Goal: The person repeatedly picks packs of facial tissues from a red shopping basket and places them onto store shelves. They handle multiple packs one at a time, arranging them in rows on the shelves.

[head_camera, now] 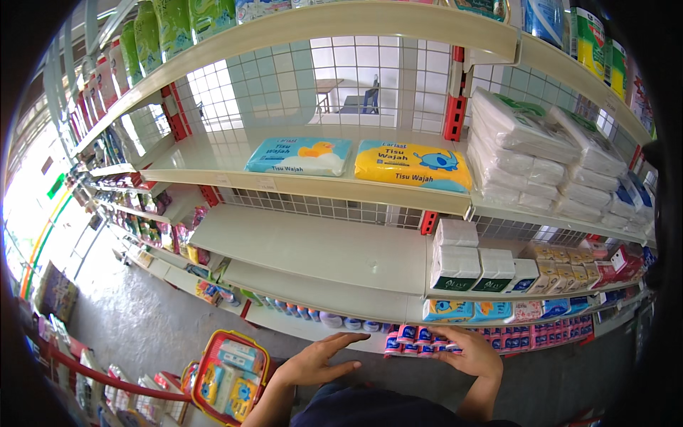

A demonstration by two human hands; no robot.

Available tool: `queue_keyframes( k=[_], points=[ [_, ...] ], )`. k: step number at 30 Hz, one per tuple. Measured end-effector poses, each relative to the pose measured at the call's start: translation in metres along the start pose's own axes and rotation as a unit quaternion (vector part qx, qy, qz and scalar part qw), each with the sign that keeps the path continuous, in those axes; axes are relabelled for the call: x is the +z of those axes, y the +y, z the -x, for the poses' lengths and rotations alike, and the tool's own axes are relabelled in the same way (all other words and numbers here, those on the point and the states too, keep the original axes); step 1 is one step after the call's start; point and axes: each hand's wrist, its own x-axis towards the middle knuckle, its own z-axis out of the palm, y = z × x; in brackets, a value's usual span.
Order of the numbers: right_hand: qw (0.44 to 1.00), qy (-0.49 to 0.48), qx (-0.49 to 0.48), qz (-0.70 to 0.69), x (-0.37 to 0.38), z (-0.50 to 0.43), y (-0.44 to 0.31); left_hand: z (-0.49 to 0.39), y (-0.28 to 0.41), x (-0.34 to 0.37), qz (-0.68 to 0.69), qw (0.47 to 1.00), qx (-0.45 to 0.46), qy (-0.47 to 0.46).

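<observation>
My left hand (pixel 323 361) is held out before my body, fingers apart and nothing in it. Opposite it, my right hand (pixel 463 349) hovers with spread fingers, also holding nothing. Behind the right hand in the picture are stacked pink and blue round packs (pixel 408 336) on the bottom shelf. Higher up, a light-blue pack of facial tissue (pixel 299 156) with a duck picture lies on a cream metal shelf (pixel 213 152). Beside it, a small gap away, is a yellow tissue pack (pixel 413 164) with a blue elephant.
A red and yellow shopping basket (pixel 229 373) with several tissue packs stands at my lower left. Stacked white tissue packs (pixel 523 155) fill the right shelf. Below them stand napkin packs (pixel 456 267). Bottles (pixel 173 26) line the top shelf. A red rail (pixel 106 376) curves at lower left.
</observation>
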Motion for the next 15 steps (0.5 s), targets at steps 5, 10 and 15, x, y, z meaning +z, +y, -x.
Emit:
queue_keyframes(
  k=[5, 10, 15],
  points=[
    [1.0, 0.003, -0.009, 0.009, 0.0016, -0.0008, 0.0034, -0.0002, 0.0013, 0.0004, 0.0, 1.0, -0.005, 0.0],
    [1.0, 0.001, -0.007, -0.003, 0.0022, -0.0017, 0.0036, 0.0008, 0.0011, 0.0012, 0.007, 1.0, 0.0, 0.001],
    [1.0, -0.006, -0.004, -0.005, 0.005, -0.0026, 0.0045, 0.004, 0.0002, 0.0032, 0.002, 1.0, -0.006, 0.008]
  ],
)
